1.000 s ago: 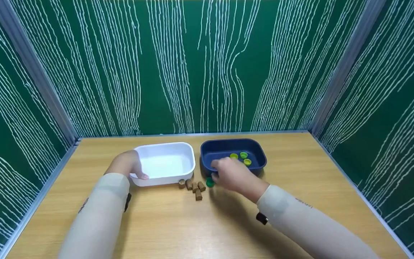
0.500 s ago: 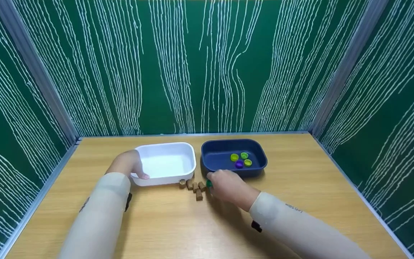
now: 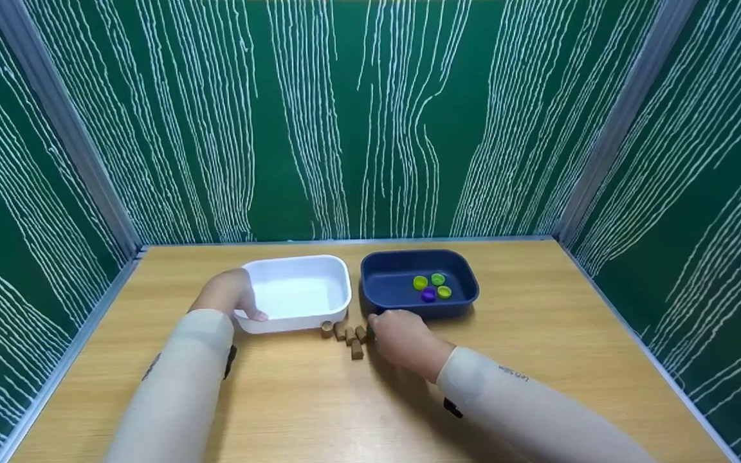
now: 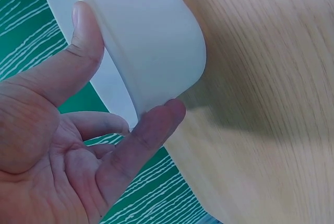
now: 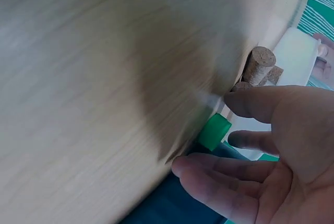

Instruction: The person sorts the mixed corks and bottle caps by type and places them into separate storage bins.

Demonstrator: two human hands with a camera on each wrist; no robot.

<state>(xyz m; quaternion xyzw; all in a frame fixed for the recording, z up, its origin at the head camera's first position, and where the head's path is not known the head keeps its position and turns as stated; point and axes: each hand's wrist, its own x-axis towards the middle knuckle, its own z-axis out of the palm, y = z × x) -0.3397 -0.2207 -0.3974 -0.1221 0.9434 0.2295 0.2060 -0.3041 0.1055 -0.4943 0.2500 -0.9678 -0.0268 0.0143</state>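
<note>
My left hand [image 3: 224, 292] grips the left end of a white plastic tub [image 3: 296, 318]; its thumb and fingers spread round the corner in the left wrist view. My right hand [image 3: 402, 337] is low at the near left corner of a dark blue tub [image 3: 419, 310]. In the right wrist view, its thumb and fingers stand apart around a green bottle cap [image 5: 214, 131] on the table, and gaps show between. The head view mostly hides this cap. Yellow, light green and purple bottle caps [image 3: 428, 294] lie in the blue tub.
Several brown corks [image 3: 357, 350] lie on the wooden table [image 3: 293, 405] in front of the gap between the tubs, just left of my right hand. Green panels with white streaks [image 3: 357, 128] enclose the back and sides.
My right hand has come from over the blue tub down to the green cap. A purple cap now shows in that tub. My left hand stays on the white tub.
</note>
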